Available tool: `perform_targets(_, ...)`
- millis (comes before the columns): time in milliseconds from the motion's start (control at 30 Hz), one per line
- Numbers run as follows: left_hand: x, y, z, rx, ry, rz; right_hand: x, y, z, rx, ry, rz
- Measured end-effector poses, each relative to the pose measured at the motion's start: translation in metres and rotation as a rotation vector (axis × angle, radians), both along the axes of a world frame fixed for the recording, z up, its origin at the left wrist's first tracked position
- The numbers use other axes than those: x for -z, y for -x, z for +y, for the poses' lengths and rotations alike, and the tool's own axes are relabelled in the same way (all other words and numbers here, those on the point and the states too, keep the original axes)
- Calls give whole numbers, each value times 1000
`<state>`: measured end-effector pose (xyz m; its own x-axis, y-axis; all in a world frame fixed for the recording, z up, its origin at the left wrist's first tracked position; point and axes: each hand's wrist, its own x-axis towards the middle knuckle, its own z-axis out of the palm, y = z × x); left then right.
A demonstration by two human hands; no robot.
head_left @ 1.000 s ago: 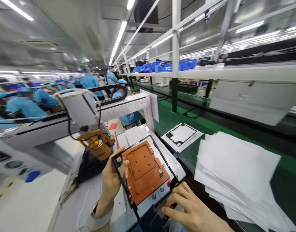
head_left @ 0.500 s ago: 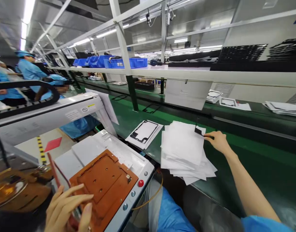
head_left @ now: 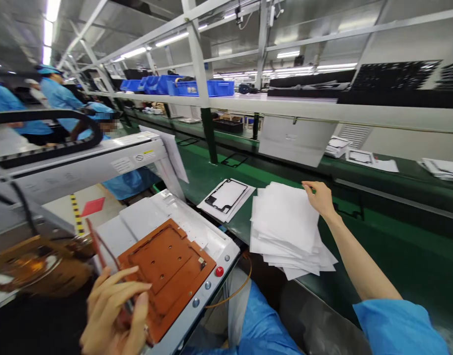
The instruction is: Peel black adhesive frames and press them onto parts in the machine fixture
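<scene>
While the right hand reaches out over the green tabletop, its grip stands wide and empty, fingertips at the far corner of one stack of white sheets. They touch the top sheet or sit just above it; the angle does not settle which. The stack is loose, edges fanned, with too many overlapping sheets to count.

Left hand low in view, beside the near corner of one orange-brown fixture plate. Its grip is narrow, curled around one thin dark strip, too blurred to identify. The plate lies on one white machine base, which carries one red button and two grey-blue buttons along its front edge.

Between machine and stack, apart from both: one black open frame on a small pile of white backing sheets. Two more black frames lie directly on the tabletop, well beyond.

Overhead, a white shelf carries at least four blue bins. Three co-workers in blue smocks stand at far left, their hands apart from these two.
</scene>
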<state>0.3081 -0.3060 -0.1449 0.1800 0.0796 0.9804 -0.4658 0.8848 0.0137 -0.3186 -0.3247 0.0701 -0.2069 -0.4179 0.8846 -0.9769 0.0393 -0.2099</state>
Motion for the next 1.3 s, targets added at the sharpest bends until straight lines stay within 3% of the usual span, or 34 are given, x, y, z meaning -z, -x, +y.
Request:
perform_targets(100,-28,16,12,-59,53,-46,-8,-106,-43,-258,-222,115)
perform_targets(167,-35,24,14,-75,21,-66,-5,-183,-68,-332,-476,188)
perform_targets(233,-36,28,14,-80,0,-70,3,-249,-91,-370,-626,247)
perform_targets(300,-34,31,13,-81,-2,-58,13,-296,-111,-344,-735,284)
perform_targets(367,-33,32,12,-87,-1,-40,22,-323,-127,-272,-806,289)
perform_targets(500,-31,35,15,-106,-8,13,28,-337,-142,-194,-830,272)
perform_targets(700,-27,36,24,-132,-21,83,29,-314,-140,-297,-681,236)
perform_targets(767,-26,35,28,-141,-22,108,44,-303,-130,-460,-620,279)
perform_targets(900,-23,32,33,-162,-17,138,94,-297,-89,-1170,-319,488)
perform_targets(967,-22,30,35,-172,-17,144,118,-306,-66,-1351,-247,593)
perform_targets(1133,-21,25,40,-191,-15,168,157,-333,-45,-1421,-359,698)
perform_targets(1300,-16,20,45,-219,-38,215,174,-343,-43,-1452,-409,666)
